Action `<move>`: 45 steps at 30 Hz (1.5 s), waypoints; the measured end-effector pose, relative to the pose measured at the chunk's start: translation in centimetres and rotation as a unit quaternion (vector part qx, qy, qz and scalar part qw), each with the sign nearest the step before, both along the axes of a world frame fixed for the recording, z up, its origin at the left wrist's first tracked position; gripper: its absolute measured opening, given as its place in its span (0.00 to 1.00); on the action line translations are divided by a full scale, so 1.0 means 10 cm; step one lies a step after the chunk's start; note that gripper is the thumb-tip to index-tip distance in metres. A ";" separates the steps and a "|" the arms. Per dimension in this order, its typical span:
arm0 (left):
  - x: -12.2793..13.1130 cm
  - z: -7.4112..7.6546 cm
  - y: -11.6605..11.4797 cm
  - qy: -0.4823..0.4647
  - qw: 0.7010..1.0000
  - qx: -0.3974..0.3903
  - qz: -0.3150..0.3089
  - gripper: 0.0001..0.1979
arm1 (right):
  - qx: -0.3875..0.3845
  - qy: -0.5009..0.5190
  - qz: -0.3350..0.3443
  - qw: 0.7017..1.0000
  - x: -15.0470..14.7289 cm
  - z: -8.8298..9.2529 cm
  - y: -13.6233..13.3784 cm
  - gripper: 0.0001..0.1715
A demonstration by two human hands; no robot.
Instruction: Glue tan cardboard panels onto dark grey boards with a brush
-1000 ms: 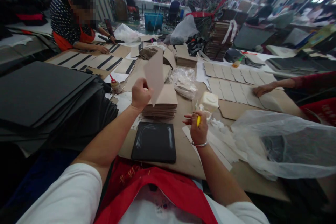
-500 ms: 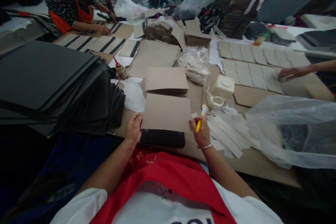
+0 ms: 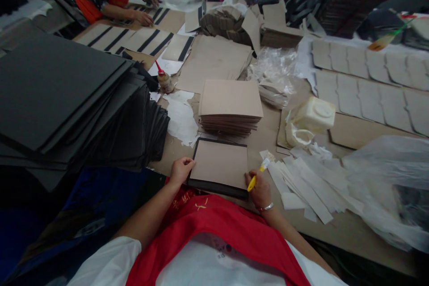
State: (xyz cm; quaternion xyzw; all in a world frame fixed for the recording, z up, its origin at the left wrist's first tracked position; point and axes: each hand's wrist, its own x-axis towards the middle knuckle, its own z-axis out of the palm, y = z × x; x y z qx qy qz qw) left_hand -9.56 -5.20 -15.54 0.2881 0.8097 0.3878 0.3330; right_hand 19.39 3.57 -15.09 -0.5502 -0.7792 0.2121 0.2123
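Observation:
A tan cardboard sheet (image 3: 219, 163) lies over a black sheet (image 3: 217, 187), whose dark border shows around it. My left hand (image 3: 182, 170) pinches the cardboard sheet's left edge, fingers closed. At the right edge is my right hand (image 3: 258, 187), closed around a yellow-handled brush (image 3: 252, 182) with its pale bristles pointing away from me; its fingertips also touch the cardboard. Just beyond stands a stack of tan cardboard sheets (image 3: 231, 103).
Large dark boards (image 3: 60, 85) are piled at left. A glue bottle (image 3: 165, 79), a cut plastic jug (image 3: 315, 116), pale strips (image 3: 304, 183) and clear plastic (image 3: 392, 174) lie about. Across the table, a co-worker's hands (image 3: 144, 18) rest over black-striped pieces.
Both my hands have lowered the cardboard sheet toward me onto the black sheet. The view has shifted left and down, and the co-worker's hand at right is out of view.

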 end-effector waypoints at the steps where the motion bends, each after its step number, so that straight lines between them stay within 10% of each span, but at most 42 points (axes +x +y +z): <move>1: -0.01 -0.02 0.00 0.005 1.000 -0.004 -0.001 0.14 | 0.003 -0.004 0.001 1.000 0.00 -0.02 0.00 0.14; 12: -0.02 0.01 0.06 0.028 0.999 -0.031 -0.022 0.15 | -0.004 -0.026 -0.001 1.000 -0.02 -0.18 0.05 0.15; 35: -0.03 0.15 0.13 0.154 0.975 -0.113 -0.114 0.13 | -0.100 -0.166 0.010 0.981 -0.17 0.05 0.10 0.13; 41: -0.10 0.31 0.24 0.300 0.918 -0.110 -0.234 0.15 | -0.072 -0.287 0.039 0.955 -0.11 0.25 0.23 0.21; 45: 0.02 0.34 0.26 0.354 0.839 -0.045 -0.409 0.17 | -0.006 -0.193 0.003 0.981 0.01 0.64 0.38 0.27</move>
